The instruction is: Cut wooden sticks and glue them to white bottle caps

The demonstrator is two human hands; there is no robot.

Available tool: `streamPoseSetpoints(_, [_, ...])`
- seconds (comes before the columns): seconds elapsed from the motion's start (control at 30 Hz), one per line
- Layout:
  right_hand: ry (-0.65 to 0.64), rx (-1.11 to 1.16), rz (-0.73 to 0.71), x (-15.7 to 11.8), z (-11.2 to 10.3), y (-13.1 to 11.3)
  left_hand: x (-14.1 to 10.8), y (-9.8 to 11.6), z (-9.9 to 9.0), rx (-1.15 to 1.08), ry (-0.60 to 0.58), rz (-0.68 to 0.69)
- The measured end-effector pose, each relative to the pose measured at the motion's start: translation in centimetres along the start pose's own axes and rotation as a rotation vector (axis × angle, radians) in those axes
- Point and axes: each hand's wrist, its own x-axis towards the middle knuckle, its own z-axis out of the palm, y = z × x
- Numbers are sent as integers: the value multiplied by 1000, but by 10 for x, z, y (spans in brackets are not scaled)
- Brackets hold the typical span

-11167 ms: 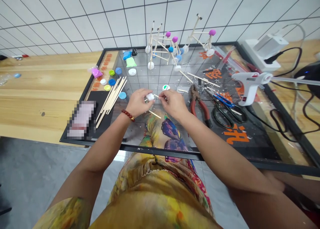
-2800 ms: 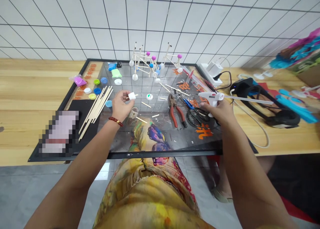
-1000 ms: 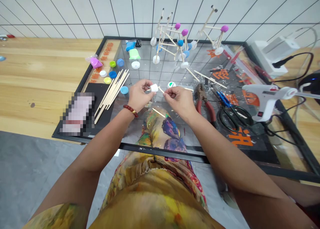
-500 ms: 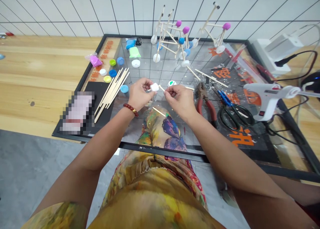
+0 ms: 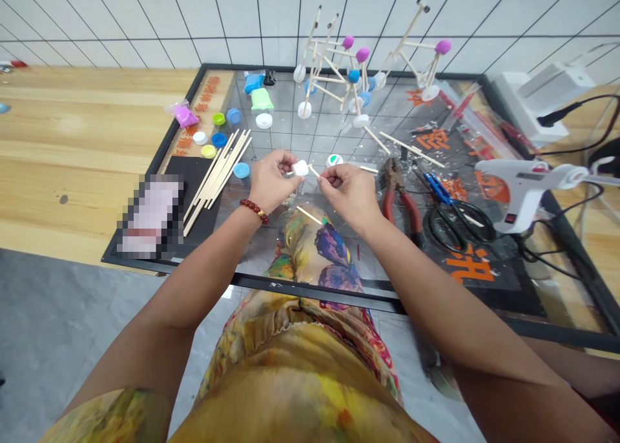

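Between finger and thumb, my left hand point(image 5: 272, 183) pinches a small white cap-like piece point(image 5: 300, 168) above the glass board. My right hand point(image 5: 349, 191) grips a short wooden stick point(image 5: 314, 171), whose far end points at the white piece; whether they touch is too small to tell. Just beyond my right hand lies a white cap with a green mark point(image 5: 334, 161). A loose short stick point(image 5: 309, 215) rests on the glass between my forearms. Left of my left hand are a light blue cap point(image 5: 241, 170) and a bundle of long sticks point(image 5: 220, 175).
Stick models with round wheels point(image 5: 334, 75) stand at the back. On the right lie pliers point(image 5: 401, 201), scissors point(image 5: 455, 217) and a white glue gun point(image 5: 526, 188) with its cord. Coloured caps and clay packets point(image 5: 261, 99) sit at the back left.
The view has shifted very slightly. Both hands keep the same hold on the white piece and the short stick.
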Motion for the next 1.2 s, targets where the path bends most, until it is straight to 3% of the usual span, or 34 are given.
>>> streamPoseSetpoints(1.2, [24,-86,19,1,5,4,-1,0,0,131,-3,9])
